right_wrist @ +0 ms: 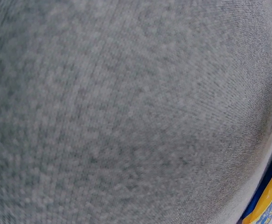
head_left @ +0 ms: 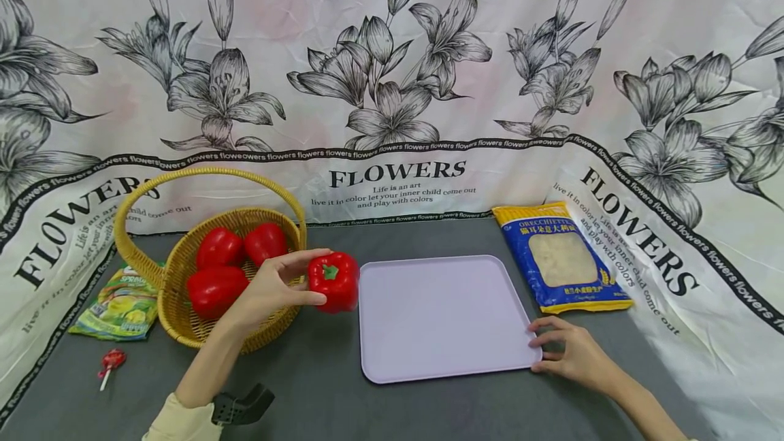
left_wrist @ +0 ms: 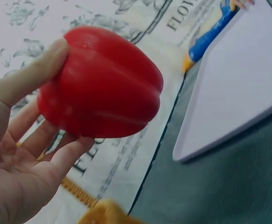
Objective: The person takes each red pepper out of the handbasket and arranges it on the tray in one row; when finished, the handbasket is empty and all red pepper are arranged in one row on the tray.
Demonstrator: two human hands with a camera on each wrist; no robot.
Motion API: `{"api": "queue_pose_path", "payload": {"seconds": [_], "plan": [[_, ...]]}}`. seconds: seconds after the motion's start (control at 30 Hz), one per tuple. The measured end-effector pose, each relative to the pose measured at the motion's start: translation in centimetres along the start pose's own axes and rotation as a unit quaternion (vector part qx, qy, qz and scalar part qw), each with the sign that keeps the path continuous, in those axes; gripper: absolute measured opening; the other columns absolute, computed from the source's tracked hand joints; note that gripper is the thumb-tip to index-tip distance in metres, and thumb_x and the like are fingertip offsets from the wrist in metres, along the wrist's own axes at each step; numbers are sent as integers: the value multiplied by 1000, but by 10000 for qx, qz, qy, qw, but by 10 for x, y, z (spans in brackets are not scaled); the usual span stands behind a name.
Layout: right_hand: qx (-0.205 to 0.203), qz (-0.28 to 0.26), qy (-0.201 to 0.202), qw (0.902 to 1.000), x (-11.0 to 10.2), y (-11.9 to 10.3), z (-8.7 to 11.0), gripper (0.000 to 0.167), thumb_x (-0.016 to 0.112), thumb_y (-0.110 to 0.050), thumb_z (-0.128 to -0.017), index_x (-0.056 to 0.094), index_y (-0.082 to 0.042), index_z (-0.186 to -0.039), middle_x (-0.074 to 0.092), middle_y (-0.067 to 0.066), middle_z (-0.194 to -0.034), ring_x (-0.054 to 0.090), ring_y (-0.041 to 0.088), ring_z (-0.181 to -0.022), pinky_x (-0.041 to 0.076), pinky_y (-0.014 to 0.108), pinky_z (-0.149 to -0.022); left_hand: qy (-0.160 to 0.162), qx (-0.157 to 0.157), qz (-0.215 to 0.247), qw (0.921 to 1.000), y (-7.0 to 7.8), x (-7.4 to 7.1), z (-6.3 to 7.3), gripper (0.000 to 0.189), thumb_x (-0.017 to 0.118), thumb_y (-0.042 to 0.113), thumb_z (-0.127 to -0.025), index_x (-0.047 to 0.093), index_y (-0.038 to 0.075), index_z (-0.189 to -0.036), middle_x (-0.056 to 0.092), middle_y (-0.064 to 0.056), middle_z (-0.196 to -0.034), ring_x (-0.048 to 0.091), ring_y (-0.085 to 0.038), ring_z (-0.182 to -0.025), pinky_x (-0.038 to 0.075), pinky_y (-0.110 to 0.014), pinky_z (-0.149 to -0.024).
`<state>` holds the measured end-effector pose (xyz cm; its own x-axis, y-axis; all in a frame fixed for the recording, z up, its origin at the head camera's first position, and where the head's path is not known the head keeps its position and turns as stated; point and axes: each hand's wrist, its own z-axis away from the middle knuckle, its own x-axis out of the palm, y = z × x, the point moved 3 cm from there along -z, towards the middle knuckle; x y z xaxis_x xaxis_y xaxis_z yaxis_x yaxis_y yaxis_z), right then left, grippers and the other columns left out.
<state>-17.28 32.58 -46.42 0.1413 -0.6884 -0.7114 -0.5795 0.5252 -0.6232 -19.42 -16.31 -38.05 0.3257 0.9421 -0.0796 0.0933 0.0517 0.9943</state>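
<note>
My left hand holds a red bell pepper with a green stem, in the air between the yellow wicker basket and the pale lilac tray. Up close in the left wrist view, thumb and fingers grip one end of the bell pepper. Three more red peppers lie in the basket. At the tray's right edge, my right hand touches the rim with loosely bent fingers. The right wrist view shows mostly grey cloth.
A blue and yellow orecchiette bag lies beyond the tray's right side. Left of the basket are a green candy bag and a red lollipop. The tall basket handle arches up. Flower-printed cloth hangs behind.
</note>
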Motion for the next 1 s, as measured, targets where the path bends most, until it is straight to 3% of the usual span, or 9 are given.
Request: {"api": "queue_pose_path", "payload": {"seconds": [0.23,0.67,1.0], "plan": [[31,20,-13,10000,0,-1,0,30,91,-6,-56,73,-4,-81,60,14,-103,56,0,-95,56,21,-61,-35,20,-203,9998,-10,21,-26,63,81,5,-72,58,6,-130,59,-13,-127,52,-33,-115,54,-41,-87],[-50,81,50,9999,3,0,-1,32,91,-3,-56,73,-3,-83,60,14,-103,58,2,-94,56,20,-61,-188,11,-220,9996,-39,51,-85,61,79,6,-76,56,10,-132,57,-9,-130,51,-30,-120,49,-44,-95],[-44,-9,27,10000,-1,-13,-2,31,89,1,-58,71,1,-83,58,19,-102,60,10,-92,57,24,-60,-456,-197,-130,9987,-57,76,-122,60,78,5,-77,55,10,-133,56,-9,-132,50,-28,-125,42,-44,-104]]}}
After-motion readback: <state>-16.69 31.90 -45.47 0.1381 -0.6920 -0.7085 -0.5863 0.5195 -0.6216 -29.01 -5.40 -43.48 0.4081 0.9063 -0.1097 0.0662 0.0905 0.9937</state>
